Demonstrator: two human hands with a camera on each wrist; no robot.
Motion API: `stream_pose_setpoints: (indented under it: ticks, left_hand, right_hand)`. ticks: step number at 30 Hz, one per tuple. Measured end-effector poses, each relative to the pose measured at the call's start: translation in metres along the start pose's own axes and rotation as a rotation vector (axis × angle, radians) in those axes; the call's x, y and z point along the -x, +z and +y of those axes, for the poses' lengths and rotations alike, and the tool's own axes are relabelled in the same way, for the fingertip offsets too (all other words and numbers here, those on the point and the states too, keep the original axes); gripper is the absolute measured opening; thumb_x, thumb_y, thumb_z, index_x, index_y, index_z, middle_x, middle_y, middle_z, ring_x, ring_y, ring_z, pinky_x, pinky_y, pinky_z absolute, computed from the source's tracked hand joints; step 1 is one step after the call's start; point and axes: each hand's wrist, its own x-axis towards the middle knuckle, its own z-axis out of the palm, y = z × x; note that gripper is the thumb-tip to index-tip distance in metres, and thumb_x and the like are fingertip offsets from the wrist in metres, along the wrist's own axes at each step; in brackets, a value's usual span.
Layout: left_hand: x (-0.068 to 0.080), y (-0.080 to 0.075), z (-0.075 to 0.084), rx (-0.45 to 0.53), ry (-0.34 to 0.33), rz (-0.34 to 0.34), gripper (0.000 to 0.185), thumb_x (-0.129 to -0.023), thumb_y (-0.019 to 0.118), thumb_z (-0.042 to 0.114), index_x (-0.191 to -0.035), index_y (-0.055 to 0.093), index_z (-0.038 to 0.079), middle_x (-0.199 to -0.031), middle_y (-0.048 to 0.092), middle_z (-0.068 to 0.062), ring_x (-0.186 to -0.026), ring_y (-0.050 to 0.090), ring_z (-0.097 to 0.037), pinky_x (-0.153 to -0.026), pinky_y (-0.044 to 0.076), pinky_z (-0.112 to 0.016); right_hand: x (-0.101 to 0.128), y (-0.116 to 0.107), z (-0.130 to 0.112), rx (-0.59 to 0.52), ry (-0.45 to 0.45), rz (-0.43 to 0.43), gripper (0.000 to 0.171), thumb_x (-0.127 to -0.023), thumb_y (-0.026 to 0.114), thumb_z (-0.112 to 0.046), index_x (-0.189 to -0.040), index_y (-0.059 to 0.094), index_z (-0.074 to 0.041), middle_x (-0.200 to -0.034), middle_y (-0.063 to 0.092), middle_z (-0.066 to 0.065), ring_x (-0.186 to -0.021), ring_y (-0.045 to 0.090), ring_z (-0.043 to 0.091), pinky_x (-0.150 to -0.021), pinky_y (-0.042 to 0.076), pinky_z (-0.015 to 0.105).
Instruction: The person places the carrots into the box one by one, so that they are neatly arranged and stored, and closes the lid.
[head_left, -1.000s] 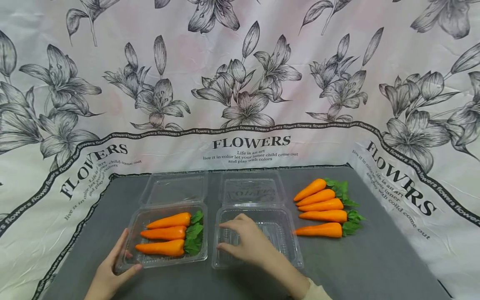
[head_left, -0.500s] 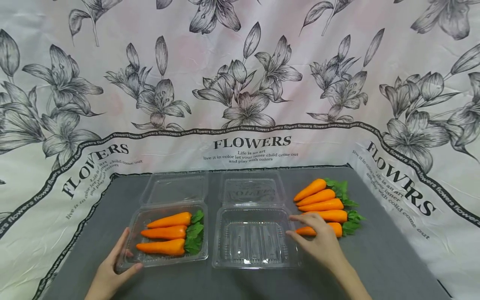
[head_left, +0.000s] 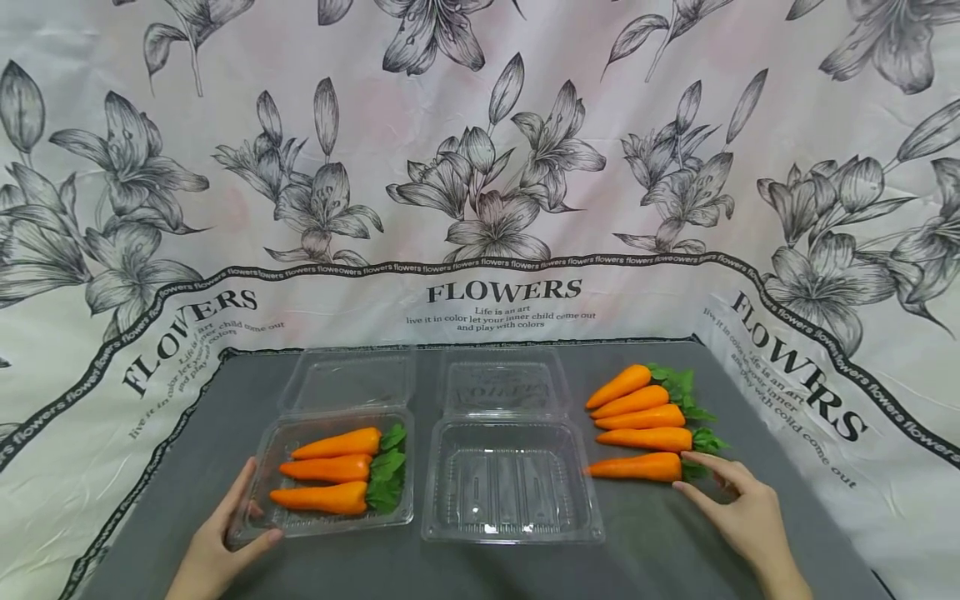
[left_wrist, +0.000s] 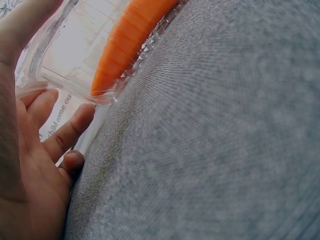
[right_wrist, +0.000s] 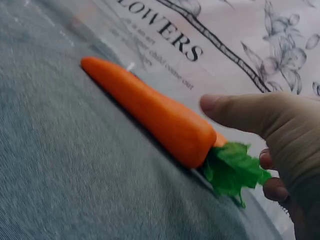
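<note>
In the head view, my left hand holds the near left corner of a clear plastic container, thumb at the front rim and fingers along the side. Three orange carrots with green leaves lie inside it. My right hand is at the leafy end of the closest carrot on the table, thumb and fingers spread apart around that end. The right wrist view has this carrot under the thumb, its leaves by the fingertips; contact cannot be judged.
Several more carrots lie fanned out behind the closest one, leaves to the right. A second clear container with its lid folded back stands mid-table, holding nothing. The grey table ends at a flower-printed cloth.
My right hand has moved right, from over the middle container past its right edge to the leafy end of the closest carrot. The left hand has stayed at its container.
</note>
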Motion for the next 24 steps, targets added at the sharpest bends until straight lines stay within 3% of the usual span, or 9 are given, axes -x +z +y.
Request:
stream_pose_setpoints:
  ticks: [4,8,10,15,21,24]
  left_hand:
    - [-0.001,0.0,-0.001,0.009,-0.017,-0.021,0.108,-0.094,0.083,0.037,-0.173,0.01,0.026,-0.117,0.065,-0.007,-0.095,0.055,0.0,-0.084,0.05,-0.034]
    - [-0.002,0.001,-0.001,0.026,-0.022,-0.028,0.108,-0.095,0.082,0.038,-0.173,0.008,0.025,-0.124,0.064,-0.009,-0.095,0.054,0.001,-0.089,0.051,-0.047]
    - [-0.002,0.002,-0.001,0.028,-0.021,-0.025,0.109,-0.095,0.082,0.038,-0.173,0.008,0.025,-0.127,0.062,-0.009,-0.095,0.054,0.001,-0.089,0.051,-0.044]
    - [-0.002,0.001,-0.001,0.022,-0.029,-0.028,0.109,-0.094,0.083,0.038,-0.173,0.008,0.026,-0.127,0.062,-0.007,-0.096,0.055,0.0,-0.083,0.049,-0.03]
    - [0.0,-0.002,0.0,0.035,-0.067,-0.06,0.11,-0.095,0.082,0.04,-0.172,0.004,0.032,-0.116,0.065,-0.008,-0.096,0.054,-0.001,-0.093,0.049,-0.054]
    - [0.0,-0.005,0.001,0.031,-0.075,-0.068,0.111,-0.095,0.082,0.041,-0.172,0.003,0.032,-0.115,0.065,-0.009,-0.095,0.054,-0.002,-0.094,0.048,-0.058]
  right_hand:
    - [-0.001,0.001,0.007,0.025,-0.006,-0.055,0.045,-0.073,0.098,-0.008,-0.115,0.082,-0.016,-0.082,0.058,0.002,-0.068,0.042,0.01,-0.061,0.033,0.019]
    - [-0.003,0.005,0.01,0.009,0.033,-0.086,0.047,-0.076,0.097,-0.011,-0.119,0.08,-0.016,-0.084,0.058,0.004,-0.06,0.038,0.006,-0.056,0.033,0.022]
    - [-0.003,0.007,0.011,0.002,0.049,-0.113,0.05,-0.077,0.096,-0.011,-0.124,0.078,-0.014,-0.082,0.051,0.003,-0.057,0.034,0.004,-0.054,0.03,0.026]
    - [-0.002,0.014,0.016,0.018,0.074,-0.199,0.055,-0.082,0.093,-0.016,-0.133,0.073,-0.011,-0.085,0.051,0.001,-0.055,0.033,0.005,-0.054,0.032,0.027]
    - [0.0,0.016,0.019,0.029,0.13,-0.271,0.05,-0.087,0.089,-0.022,-0.133,0.072,-0.01,-0.074,0.049,-0.001,-0.053,0.034,0.006,-0.054,0.032,0.028]
    - [0.0,0.016,0.018,0.019,0.161,-0.3,0.05,-0.089,0.088,-0.025,-0.134,0.071,-0.011,-0.065,0.044,-0.004,-0.05,0.034,0.007,-0.051,0.033,0.027]
